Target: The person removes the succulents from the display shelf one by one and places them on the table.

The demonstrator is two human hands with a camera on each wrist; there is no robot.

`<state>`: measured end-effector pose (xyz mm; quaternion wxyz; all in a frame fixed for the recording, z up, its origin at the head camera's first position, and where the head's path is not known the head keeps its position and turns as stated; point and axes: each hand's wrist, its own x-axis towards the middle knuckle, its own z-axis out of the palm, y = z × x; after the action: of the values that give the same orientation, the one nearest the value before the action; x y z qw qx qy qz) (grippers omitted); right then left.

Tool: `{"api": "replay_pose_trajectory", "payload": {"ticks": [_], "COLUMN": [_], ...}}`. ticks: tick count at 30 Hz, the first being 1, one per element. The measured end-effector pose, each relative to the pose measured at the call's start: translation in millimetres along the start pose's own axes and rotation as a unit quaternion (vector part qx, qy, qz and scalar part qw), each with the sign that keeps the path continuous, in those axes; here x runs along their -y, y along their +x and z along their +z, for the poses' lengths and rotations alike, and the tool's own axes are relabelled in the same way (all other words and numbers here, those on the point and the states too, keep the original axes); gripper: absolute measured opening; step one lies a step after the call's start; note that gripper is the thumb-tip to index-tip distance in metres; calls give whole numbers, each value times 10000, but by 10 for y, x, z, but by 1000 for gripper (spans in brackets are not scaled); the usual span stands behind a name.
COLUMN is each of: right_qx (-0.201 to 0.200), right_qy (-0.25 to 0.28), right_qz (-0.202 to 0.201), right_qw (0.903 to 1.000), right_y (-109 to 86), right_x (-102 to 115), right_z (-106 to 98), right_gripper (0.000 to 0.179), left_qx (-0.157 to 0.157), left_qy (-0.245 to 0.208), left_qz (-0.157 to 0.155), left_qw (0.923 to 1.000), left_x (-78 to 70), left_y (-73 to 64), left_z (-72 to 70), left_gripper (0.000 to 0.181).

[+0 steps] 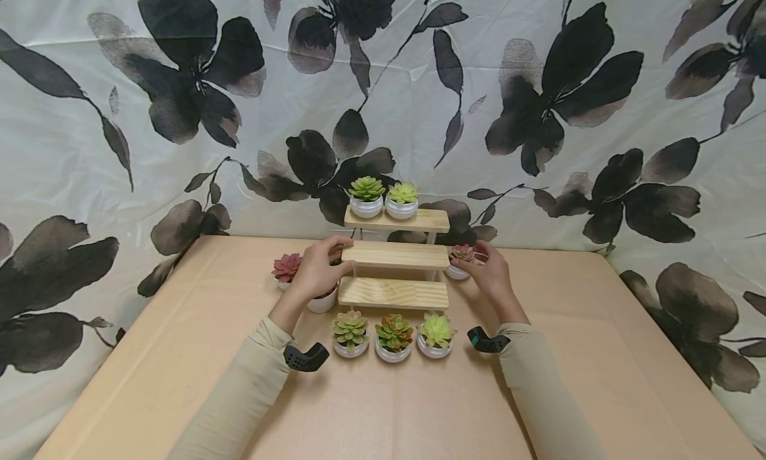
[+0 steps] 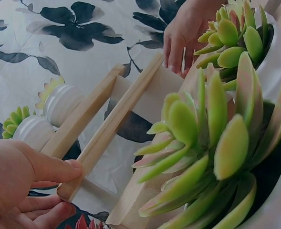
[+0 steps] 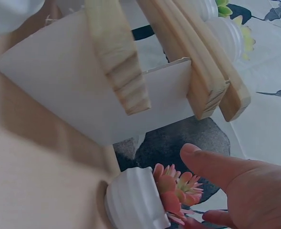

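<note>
A three-tier wooden display stand (image 1: 393, 294) has pale boards joined by clear side panels. My left hand (image 1: 320, 267) pinches the left end of its middle board (image 2: 119, 117), thumb on top and fingers beneath. On the right side, my right hand (image 1: 495, 284) is held beside the stand with its thumb (image 3: 202, 160) extended, apart from the boards. Close to those fingers is a pink succulent (image 3: 178, 188) in a white ribbed pot (image 3: 133, 198) on the table. A dark pink succulent (image 1: 287, 267) and another white pot (image 1: 323, 302) sit by my left hand, partly hidden by it.
Two green succulents (image 1: 367, 189) in white pots stand on the top board. Three more potted succulents (image 1: 393, 334) line the table (image 1: 574, 353) in front of the stand. A floral cloth (image 1: 419, 81) hangs behind the table's far edge.
</note>
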<state>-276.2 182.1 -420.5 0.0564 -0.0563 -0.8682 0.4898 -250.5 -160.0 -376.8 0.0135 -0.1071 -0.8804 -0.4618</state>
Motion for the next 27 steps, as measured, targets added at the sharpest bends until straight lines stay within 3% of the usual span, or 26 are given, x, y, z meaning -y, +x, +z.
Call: {"api": "replay_pose_trajectory", "payload": {"ticks": [18, 27], "right_qx": [-669, -721], "right_qy": [417, 448], "right_qz": [-503, -563], "right_qw": [9956, 9948], "right_y": [-103, -197], "right_x": [205, 380], "right_z": [-64, -94], "right_gripper": [62, 64], "left_qx": [-26, -29], "left_qy": [-47, -15], "left_qz": [180, 211], "left_qw": [9998, 9998], "left_x": [40, 53], "left_y": [-8, -13], "left_z": [16, 11], "left_gripper": [45, 46]}}
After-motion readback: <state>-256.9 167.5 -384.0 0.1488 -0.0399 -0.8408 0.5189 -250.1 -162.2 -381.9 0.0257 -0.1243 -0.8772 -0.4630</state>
